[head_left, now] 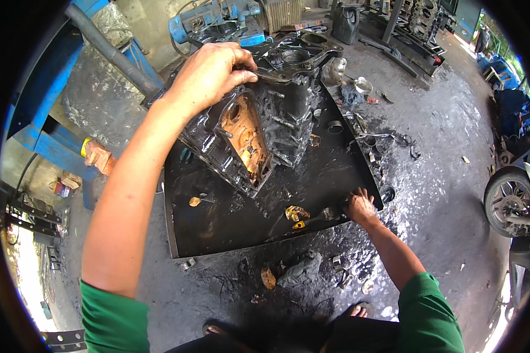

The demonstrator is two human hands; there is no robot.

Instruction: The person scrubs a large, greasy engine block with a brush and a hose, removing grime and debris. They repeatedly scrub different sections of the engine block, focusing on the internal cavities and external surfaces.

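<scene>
A greasy engine block [291, 109] stands on a black metal tray [218, 226], with a bronze-coloured patch [244, 138] in its hollow side. My left hand [218, 70] reaches over it, fingers and thumb closed at the dark flange along its far end. At the tray's right front corner is my right hand [360, 206], its fingers curled down; what lies under them is hidden. Just left of it, a brush-like tool [318, 219] with a yellow end lies on the tray, beside a crumpled yellow scrap [297, 213].
Rings and small metal parts [334, 127] lie along the tray's right side. A grey rag [301, 269] is on the oily floor before my feet. A blue frame [59, 144] stands left, a dark jug [346, 25] behind, and a wheel [510, 201] far right.
</scene>
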